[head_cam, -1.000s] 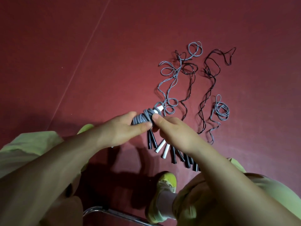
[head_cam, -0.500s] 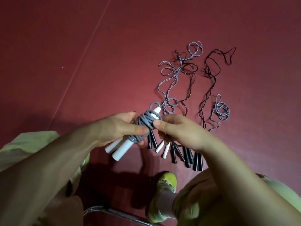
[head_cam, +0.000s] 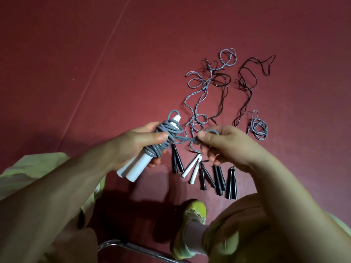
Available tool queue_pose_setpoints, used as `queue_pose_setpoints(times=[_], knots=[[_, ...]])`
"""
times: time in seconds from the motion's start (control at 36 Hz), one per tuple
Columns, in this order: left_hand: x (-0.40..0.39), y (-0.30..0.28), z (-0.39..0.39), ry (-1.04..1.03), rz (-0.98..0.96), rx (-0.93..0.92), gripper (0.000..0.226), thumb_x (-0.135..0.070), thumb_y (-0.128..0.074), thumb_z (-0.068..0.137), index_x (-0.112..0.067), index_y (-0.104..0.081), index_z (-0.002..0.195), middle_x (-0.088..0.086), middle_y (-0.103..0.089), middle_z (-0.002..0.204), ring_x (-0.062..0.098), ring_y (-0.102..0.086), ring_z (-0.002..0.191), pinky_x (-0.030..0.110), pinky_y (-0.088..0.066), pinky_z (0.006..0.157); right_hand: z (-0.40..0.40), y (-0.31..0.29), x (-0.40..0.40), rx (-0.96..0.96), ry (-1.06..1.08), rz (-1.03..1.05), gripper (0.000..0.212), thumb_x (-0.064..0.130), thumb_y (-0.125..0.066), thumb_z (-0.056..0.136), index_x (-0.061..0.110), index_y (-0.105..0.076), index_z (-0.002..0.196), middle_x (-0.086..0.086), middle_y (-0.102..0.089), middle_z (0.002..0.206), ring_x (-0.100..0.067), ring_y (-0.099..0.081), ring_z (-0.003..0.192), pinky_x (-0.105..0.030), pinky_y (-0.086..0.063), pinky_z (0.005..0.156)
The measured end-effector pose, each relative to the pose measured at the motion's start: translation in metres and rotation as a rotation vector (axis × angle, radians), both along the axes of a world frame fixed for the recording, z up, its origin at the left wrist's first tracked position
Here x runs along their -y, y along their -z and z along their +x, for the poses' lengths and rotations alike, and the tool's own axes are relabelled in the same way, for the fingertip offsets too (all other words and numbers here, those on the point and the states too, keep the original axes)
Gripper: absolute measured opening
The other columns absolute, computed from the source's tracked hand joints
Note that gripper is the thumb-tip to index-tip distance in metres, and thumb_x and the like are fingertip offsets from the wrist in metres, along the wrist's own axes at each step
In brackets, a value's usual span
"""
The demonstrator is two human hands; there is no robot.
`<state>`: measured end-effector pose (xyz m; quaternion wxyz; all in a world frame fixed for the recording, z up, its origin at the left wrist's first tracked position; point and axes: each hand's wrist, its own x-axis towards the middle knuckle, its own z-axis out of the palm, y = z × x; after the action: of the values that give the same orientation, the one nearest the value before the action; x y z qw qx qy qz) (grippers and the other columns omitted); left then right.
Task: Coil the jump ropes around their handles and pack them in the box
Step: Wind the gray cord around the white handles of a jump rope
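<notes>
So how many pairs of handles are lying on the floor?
5: four black pairs and one white pair, in a row below the right hand, which may hide others.

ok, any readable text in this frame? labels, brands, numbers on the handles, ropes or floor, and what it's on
None readable.
White handles held in the left hand: plain, no print visible.
Grey rope pinched by the right hand: no markings.
Black handles and white handles on the floor: no label visible.
Shoe: no logo legible.
</notes>
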<state>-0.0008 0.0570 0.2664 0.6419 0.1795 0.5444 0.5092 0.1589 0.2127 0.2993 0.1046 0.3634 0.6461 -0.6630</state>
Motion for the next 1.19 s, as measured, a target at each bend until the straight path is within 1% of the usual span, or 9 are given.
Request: queue_pose_setpoints(times=[0.11,0.22,0.36,0.53,0.64,0.72,0.89,1.06,1.19], knots=[[0.0,0.003,0.002,-0.007,-0.031,-0.044,0.035,-0.042,-0.06,0.073,-0.025,-0.062,0.103,0.007,-0.057,0.069,0.021,-0.05,0.048,0.027,-0.041,0.052,-0.001,0.004,-0.001,-0.097,0.238,0.032,0.025,0.021,-0.053,0.096,0.012,-0.055,0.073,0.002,-0.05,0.057,-0.011,-0.047,0.048,-0.019,-0.04,0.046],[-0.001,0.005,0.003,-0.023,-0.062,-0.109,0.047,-0.067,-0.058,0.06,-0.03,-0.065,0.087,0.007,-0.059,0.069,0.022,-0.049,0.048,0.029,-0.043,0.053,-0.006,0.006,0.0,-0.207,0.411,-0.152,0.026,0.02,-0.047,0.097,0.012,-0.057,0.075,0.003,-0.06,0.07,-0.013,-0.054,0.069,-0.024,-0.048,0.064],[-0.003,0.001,0.004,-0.03,-0.12,-0.062,0.047,-0.061,-0.058,0.069,-0.016,-0.062,0.083,0.007,-0.058,0.064,0.021,-0.049,0.044,0.028,-0.044,0.047,-0.011,0.006,0.005,-0.395,0.498,-0.54,0.02,0.022,-0.049,0.081,0.015,-0.063,0.069,-0.011,-0.066,0.109,-0.024,-0.058,0.109,-0.036,-0.045,0.1],[-0.007,0.0,0.004,-0.018,-0.195,-0.031,0.041,-0.053,-0.055,0.068,-0.017,-0.06,0.087,0.004,-0.059,0.062,0.019,-0.057,0.049,0.027,-0.045,0.053,-0.013,0.009,0.01,-0.503,0.515,-0.7,0.026,0.013,-0.045,0.085,0.015,-0.069,0.074,-0.011,-0.069,0.114,-0.022,-0.067,0.104,-0.033,-0.049,0.095],[-0.008,-0.004,0.009,-0.051,-0.157,-0.082,0.011,-0.029,-0.057,0.088,-0.019,-0.059,0.09,0.003,-0.056,0.063,0.013,-0.055,0.046,0.02,-0.041,0.041,-0.016,0.014,0.014,-0.458,0.548,-0.642,0.018,0.013,-0.049,0.084,0.015,-0.066,0.078,-0.006,-0.071,0.102,-0.019,-0.069,0.095,-0.033,-0.051,0.093],[-0.008,-0.002,0.012,-0.057,-0.168,-0.183,0.009,-0.018,-0.052,0.093,-0.017,-0.06,0.091,0.004,-0.054,0.07,0.011,-0.052,0.051,0.02,-0.044,0.044,-0.017,0.017,0.018,-0.386,0.491,-0.509,0.011,0.015,-0.052,0.084,0.013,-0.063,0.087,-0.002,-0.071,0.093,-0.014,-0.069,0.087,-0.027,-0.054,0.083],[-0.004,0.009,0.01,0.034,-0.221,-0.459,0.014,-0.033,-0.066,0.08,-0.021,-0.063,0.085,0.001,-0.061,0.071,0.018,-0.053,0.061,0.032,-0.046,0.062,-0.015,0.02,0.025,-0.248,0.224,-0.028,0.017,-0.004,-0.055,0.091,0.012,-0.061,0.087,-0.004,-0.067,0.079,-0.014,-0.063,0.079,-0.027,-0.05,0.08],[-0.002,0.003,0.011,0.247,-0.33,-0.883,0.026,-0.048,-0.056,0.082,-0.025,-0.057,0.094,-0.004,-0.065,0.078,0.013,-0.061,0.072,0.029,-0.047,0.068,-0.016,0.026,0.026,-0.169,0.094,0.137,0.016,0.0,-0.064,0.088,0.015,-0.06,0.089,-0.007,-0.069,0.081,-0.014,-0.066,0.077,-0.031,-0.052,0.082],[-0.004,0.004,0.014,0.313,-0.318,-0.997,0.031,-0.052,-0.053,0.08,-0.021,-0.052,0.084,-0.002,-0.06,0.073,0.018,-0.058,0.074,0.033,-0.043,0.065,-0.016,0.029,0.03,-0.15,-0.013,0.32,0.021,0.006,-0.065,0.089,0.025,-0.061,0.081,0.007,-0.067,0.073,-0.009,-0.063,0.07,-0.025,-0.05,0.075]])
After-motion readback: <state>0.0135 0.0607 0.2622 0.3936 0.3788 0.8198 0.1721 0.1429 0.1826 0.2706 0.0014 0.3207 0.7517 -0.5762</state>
